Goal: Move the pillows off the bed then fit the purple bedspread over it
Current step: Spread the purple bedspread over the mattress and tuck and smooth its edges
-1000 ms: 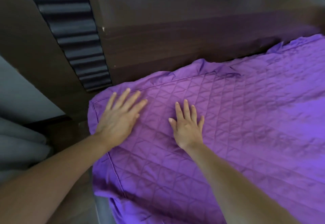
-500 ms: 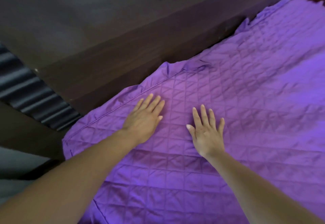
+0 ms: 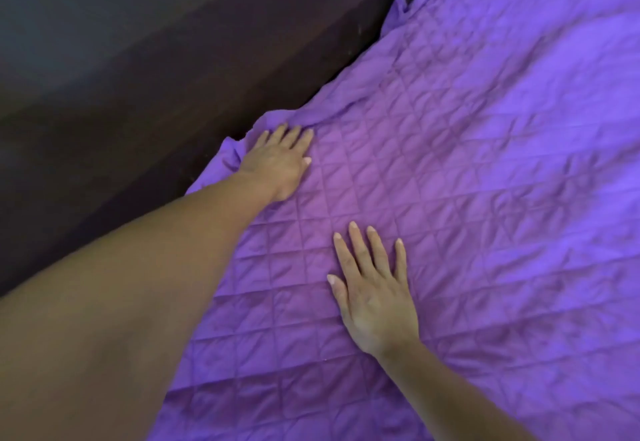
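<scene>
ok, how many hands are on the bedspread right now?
2. The left hand lies flat at the bunched edge of the purple bedspread, beside the dark wooden board. The right hand lies flat on the quilted top, nearer the camera. Neither is hidden.

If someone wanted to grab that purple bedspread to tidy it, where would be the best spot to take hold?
Probably the rumpled edge of the bedspread beside the dark headboard, just past the left hand. The cloth bunches into raised folds there, easy to pinch from above on the bed side; elsewhere it lies flat.
</scene>
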Action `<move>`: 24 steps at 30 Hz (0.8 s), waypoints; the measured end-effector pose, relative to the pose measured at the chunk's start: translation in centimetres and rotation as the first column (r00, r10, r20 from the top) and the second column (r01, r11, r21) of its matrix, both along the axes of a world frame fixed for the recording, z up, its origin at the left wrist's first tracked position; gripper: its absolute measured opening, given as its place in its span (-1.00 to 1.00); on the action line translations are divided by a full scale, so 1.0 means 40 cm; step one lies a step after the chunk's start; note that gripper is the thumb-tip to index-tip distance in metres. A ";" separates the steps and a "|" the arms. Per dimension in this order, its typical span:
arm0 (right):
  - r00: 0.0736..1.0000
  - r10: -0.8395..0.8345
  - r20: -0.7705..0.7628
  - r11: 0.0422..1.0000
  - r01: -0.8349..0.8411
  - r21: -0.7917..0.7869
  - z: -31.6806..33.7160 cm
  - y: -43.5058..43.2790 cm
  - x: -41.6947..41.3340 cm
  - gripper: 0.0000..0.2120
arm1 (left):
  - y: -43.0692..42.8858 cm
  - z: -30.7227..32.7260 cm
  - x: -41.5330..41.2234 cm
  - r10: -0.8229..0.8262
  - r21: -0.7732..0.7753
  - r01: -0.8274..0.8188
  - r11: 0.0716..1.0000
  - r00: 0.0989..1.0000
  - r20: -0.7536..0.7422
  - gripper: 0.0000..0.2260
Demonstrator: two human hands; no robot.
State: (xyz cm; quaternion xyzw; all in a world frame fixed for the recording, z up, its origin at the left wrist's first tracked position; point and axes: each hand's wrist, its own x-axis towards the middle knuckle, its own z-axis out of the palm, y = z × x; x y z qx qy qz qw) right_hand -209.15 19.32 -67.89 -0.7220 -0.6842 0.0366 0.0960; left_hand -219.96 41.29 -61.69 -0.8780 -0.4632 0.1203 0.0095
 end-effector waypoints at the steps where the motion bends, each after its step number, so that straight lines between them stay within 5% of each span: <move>1: 1.000 -0.001 0.000 1.000 0.001 0.005 -0.003 0.001 0.002 -0.48 | 0.014 -0.007 -0.009 0.082 -0.038 -0.081 0.996 0.996 0.034 -0.51; 11: 1.000 0.008 -0.019 1.000 -0.008 0.007 0.000 -0.001 0.003 -0.49 | -0.063 -0.040 -0.114 0.188 -0.048 -0.181 0.982 0.954 0.235 -0.51; 24: 0.966 0.256 0.046 0.966 -0.257 0.026 0.065 -0.227 -0.010 -0.47 | -0.495 -0.006 -0.376 0.346 0.022 -0.349 0.937 0.933 0.104 -0.53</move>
